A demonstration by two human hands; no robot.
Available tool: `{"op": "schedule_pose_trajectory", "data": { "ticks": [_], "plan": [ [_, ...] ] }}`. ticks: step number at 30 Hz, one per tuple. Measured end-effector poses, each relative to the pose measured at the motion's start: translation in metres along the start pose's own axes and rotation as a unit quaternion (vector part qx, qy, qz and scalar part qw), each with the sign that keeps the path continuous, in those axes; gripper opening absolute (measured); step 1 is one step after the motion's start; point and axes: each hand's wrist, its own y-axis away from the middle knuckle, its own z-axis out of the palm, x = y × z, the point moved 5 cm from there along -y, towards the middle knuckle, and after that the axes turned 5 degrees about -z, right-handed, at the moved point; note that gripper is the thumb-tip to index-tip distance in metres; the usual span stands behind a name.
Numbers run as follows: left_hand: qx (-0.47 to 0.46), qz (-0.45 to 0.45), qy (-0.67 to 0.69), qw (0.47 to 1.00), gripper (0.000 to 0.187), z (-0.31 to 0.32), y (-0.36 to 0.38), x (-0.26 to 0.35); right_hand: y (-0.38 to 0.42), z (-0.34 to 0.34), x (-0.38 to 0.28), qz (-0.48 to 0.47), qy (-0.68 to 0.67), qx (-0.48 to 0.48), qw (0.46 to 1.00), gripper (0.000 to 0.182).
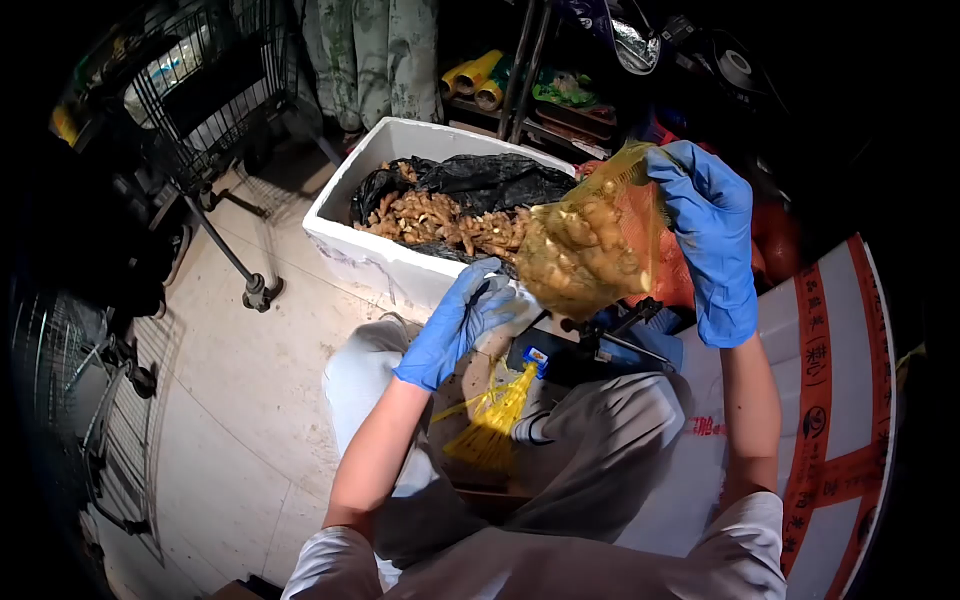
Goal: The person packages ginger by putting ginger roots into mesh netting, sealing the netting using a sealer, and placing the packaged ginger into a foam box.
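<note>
My right hand [706, 240], in a blue glove, is closed around the gathered top of a yellow mesh bag [590, 250]. Knobbly ginger roots fill the bag, which hangs in front of the foam box. Lower and to the left is my left hand [462, 325], also gloved in blue. Its fingers are loosely curved and apart, close to the bag's left side, and I see nothing held in them. Behind it, a white foam box [345, 240] lined with black plastic holds loose ginger [440, 222]. Between my knees hangs a bundle of yellow mesh bags [495, 420] with a blue tag.
A black metal bracket [625, 330] stands just under the hanging bag. White boxes with red printed tape [815, 420] are at my right. Wire carts [215, 100] stand on the tiled floor at the left. Yellow rolls [475, 75] lie on a shelf behind the foam box.
</note>
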Motion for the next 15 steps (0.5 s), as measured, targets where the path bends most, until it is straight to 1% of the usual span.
{"op": "schedule_pose_trajectory", "data": {
  "ticks": [1, 3, 4, 5, 7, 8, 9, 10, 11, 12, 13, 14, 15],
  "plan": [
    [0.033, 0.009, -0.006, 0.999, 0.034, -0.006, 0.000, 0.001, -0.001, 0.001, 0.001, -0.005, 0.004, -0.011, 1.000, 0.014],
    [0.092, 0.024, 0.007, 0.995, 0.030, -0.017, 0.004, 0.005, -0.012, -0.006, 0.000, -0.065, 0.106, -0.083, 0.989, 0.013],
    [0.139, 0.043, -0.006, 0.989, 0.027, -0.021, 0.005, 0.007, -0.020, -0.018, 0.002, -0.053, 0.150, -0.079, 0.984, 0.012],
    [0.076, 0.033, -0.011, 0.997, 0.025, -0.024, 0.003, 0.007, -0.019, -0.029, 0.007, 0.030, 0.089, -0.026, 0.995, 0.011],
    [0.090, 0.080, 0.007, 0.993, 0.023, -0.030, 0.006, 0.006, -0.014, -0.043, 0.028, 0.080, -0.017, 0.013, 0.997, 0.010],
    [0.087, 0.083, 0.024, 0.992, 0.023, -0.024, 0.007, 0.006, -0.010, -0.036, 0.029, 0.114, 0.028, -0.033, 0.993, 0.010],
    [0.095, 0.082, -0.017, 0.992, 0.023, -0.015, 0.010, 0.014, -0.015, -0.043, 0.020, 0.064, 0.106, -0.011, 0.992, 0.010],
    [0.103, 0.082, -0.061, 0.989, 0.023, -0.010, 0.011, 0.020, -0.017, -0.052, 0.022, 0.070, 0.099, -0.004, 0.993, 0.011],
    [0.101, 0.084, -0.054, 0.990, 0.023, -0.010, 0.009, 0.023, -0.019, -0.056, 0.022, 0.078, 0.092, 0.002, 0.993, 0.011],
    [0.101, 0.099, -0.065, 0.988, 0.022, -0.009, 0.008, 0.025, -0.017, -0.056, 0.019, 0.113, 0.064, 0.035, 0.991, 0.012],
    [0.101, 0.112, -0.077, 0.986, 0.022, -0.006, 0.009, 0.024, -0.013, -0.053, 0.026, 0.129, 0.059, 0.020, 0.990, 0.011],
    [0.127, 0.124, -0.118, 0.977, 0.022, 0.000, 0.013, 0.029, -0.013, -0.047, 0.020, 0.114, 0.093, 0.003, 0.989, 0.010],
    [0.122, 0.124, -0.119, 0.978, 0.022, 0.005, 0.013, 0.033, -0.014, -0.041, 0.013, 0.098, 0.127, -0.010, 0.987, 0.010]
  ]
}}
